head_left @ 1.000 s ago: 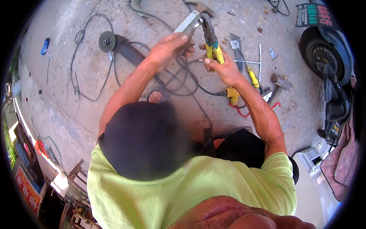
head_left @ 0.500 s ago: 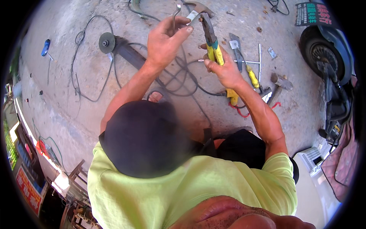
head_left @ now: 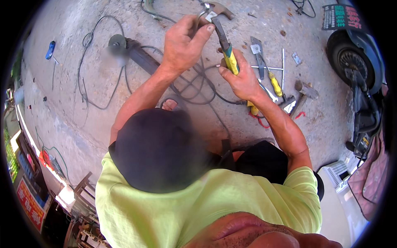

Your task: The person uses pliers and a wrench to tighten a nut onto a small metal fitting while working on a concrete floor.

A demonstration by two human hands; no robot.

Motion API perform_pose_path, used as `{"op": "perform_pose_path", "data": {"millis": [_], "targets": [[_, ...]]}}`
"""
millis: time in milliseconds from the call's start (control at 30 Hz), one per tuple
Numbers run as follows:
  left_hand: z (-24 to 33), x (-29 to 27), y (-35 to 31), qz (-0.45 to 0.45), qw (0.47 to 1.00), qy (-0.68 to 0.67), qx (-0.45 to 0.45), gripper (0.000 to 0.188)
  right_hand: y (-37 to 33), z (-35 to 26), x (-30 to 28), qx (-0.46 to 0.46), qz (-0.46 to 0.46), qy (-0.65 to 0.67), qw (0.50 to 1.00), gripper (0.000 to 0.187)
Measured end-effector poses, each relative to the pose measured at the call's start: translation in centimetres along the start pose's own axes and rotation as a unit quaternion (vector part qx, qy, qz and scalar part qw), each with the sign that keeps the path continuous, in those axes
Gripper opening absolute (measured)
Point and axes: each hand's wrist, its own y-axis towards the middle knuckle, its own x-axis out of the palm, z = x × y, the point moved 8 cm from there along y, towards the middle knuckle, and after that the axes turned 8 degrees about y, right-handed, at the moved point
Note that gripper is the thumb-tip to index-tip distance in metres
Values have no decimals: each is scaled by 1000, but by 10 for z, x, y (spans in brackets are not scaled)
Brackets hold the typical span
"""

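Observation:
My left hand (head_left: 184,45) is closed around a bent metal rod (head_left: 200,15) with a hooked, flattened upper end. Its lower part is hidden by my fingers. My right hand (head_left: 243,78) grips a pair of pliers (head_left: 230,60) with yellow and green handles. The dark jaws point up and left, close to my left thumb. Whether they touch the rod I cannot tell. Just beyond both hands, a hammer (head_left: 223,10) lies on the concrete floor.
An angle grinder (head_left: 142,58) lies left of my hands, its cord looping beneath them. To the right are a screwdriver (head_left: 274,84), a metal cross-shaped wrench (head_left: 283,66) and another hammer (head_left: 306,89). A scooter wheel (head_left: 351,58) stands at the far right.
The pliers have turned in my right hand, so their jaws now show edge-on and sit lower. My left hand has shifted slightly right, and the rod tilts more.

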Motion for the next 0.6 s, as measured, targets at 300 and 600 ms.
{"op": "perform_pose_path", "data": {"millis": [300,600], "targets": [[-7,-4,-1,-1,1000,11,25,21,1,-3,1,-5,-1,-26,1000,63],[-11,1,3,-23,1000,-9,3,19,1,-3,1,-1,-1,-23,1000,61]]}}
